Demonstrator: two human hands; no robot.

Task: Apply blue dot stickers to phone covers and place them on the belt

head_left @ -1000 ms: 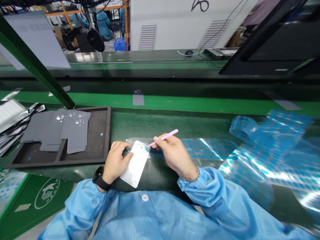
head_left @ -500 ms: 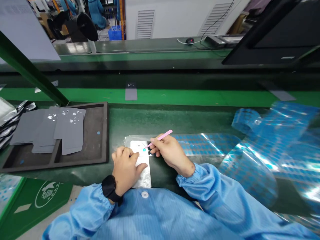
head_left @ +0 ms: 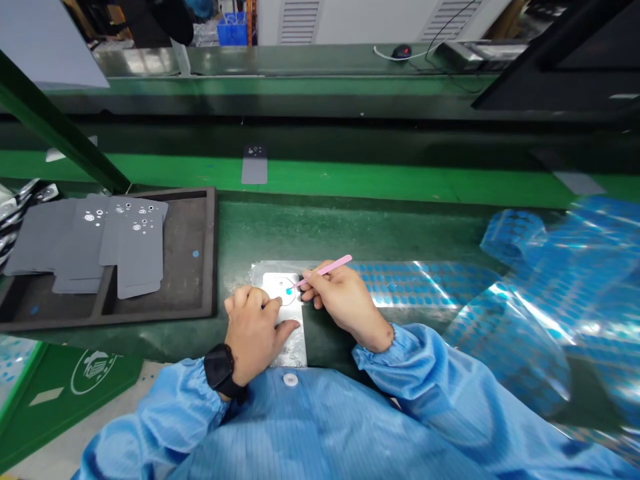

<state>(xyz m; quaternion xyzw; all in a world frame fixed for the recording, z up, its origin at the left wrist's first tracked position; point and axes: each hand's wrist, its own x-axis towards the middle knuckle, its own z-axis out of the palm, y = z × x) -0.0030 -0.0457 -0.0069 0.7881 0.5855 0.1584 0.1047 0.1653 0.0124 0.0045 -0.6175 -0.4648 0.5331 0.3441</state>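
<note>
A phone-sized white panel (head_left: 273, 279) with a silvery lower part lies on the green bench in front of me. Bent fingers of my left hand (head_left: 253, 327) press on its left side, with the thumb across it. In my right hand (head_left: 343, 300) is a pair of slim pink tweezers (head_left: 327, 268), pinched between thumb and fingers. Their tip touches or nearly touches a small blue dot (head_left: 289, 291) on the panel's upper part. Beside my right hand lies a clear strip with rows of blue dots (head_left: 405, 283). Whether the tip grips the dot cannot be made out.
To the left, a dark tray (head_left: 213, 253) holds stacked grey phone-shaped sheets (head_left: 140, 257). Loose film with blue dots (head_left: 525, 333) is heaped at the right. One grey sheet (head_left: 255, 167) lies on the green strip behind. A green post (head_left: 65, 127) slants at the left.
The whole view has shifted slightly as my head tilted down. Both hands stay at the panel, and the tweezers' tip stays by the blue dot.
</note>
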